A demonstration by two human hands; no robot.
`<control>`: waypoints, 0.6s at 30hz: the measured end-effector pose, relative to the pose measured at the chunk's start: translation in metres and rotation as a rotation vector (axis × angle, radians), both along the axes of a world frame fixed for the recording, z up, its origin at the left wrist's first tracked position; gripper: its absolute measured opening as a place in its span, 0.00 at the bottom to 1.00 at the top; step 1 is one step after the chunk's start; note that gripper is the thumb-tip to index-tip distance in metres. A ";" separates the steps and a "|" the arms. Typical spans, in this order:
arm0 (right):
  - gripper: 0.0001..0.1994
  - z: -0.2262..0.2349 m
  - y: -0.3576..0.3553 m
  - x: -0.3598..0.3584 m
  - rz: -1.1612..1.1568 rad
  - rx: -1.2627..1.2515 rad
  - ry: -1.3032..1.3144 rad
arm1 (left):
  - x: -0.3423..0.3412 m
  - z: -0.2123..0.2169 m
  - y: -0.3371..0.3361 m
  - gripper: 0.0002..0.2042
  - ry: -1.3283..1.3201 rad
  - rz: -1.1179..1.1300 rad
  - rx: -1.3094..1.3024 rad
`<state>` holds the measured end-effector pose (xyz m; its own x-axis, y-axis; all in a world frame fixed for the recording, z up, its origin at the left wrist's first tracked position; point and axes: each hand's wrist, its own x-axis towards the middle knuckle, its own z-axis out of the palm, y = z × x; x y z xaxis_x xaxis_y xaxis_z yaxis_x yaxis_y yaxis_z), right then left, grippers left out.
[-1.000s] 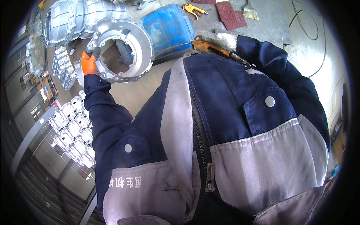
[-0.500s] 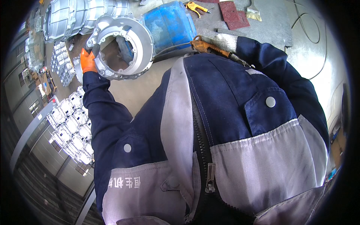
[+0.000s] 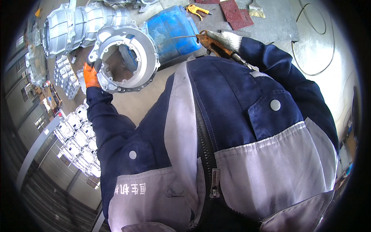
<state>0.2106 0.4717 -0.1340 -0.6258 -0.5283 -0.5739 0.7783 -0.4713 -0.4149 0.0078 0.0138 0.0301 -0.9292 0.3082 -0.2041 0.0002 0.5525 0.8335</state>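
Left hand [image 3: 92, 75] on ring casting's [image 3: 131, 42] rim

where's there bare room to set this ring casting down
Bare grey bench top lies right of the red abrasive pads, up to the looping cable. A bare strip of surface shows just below the ring casting in the left hand. Crowded: castings upper left, small parts left.

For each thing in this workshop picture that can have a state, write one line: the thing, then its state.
Left hand: gloved orange, gripping the housing's rim.
Ring-shaped metal housing: tilted, held up at its edge.
Right hand: gloved, closed on the orange air tool.
Orange air tool: held, thin nozzle toward the housing.
Blue container: lying behind the housing.
Jacket zip: partly open.
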 end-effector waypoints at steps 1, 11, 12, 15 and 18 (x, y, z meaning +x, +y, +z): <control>0.21 0.001 -0.001 0.000 -0.014 0.016 0.029 | -0.002 0.001 -0.001 0.20 0.047 -0.047 -0.040; 0.25 -0.004 -0.009 -0.006 0.034 0.283 0.147 | -0.006 -0.004 -0.007 0.20 0.016 0.021 0.021; 0.25 -0.006 -0.011 -0.007 0.028 0.276 0.086 | -0.006 -0.003 -0.007 0.20 0.017 0.025 0.019; 0.24 -0.009 -0.013 -0.007 -0.012 0.206 0.048 | -0.005 -0.002 -0.006 0.19 0.020 0.029 0.017; 0.24 -0.009 -0.014 -0.007 -0.030 0.175 0.066 | -0.005 -0.001 -0.004 0.19 0.023 0.018 0.019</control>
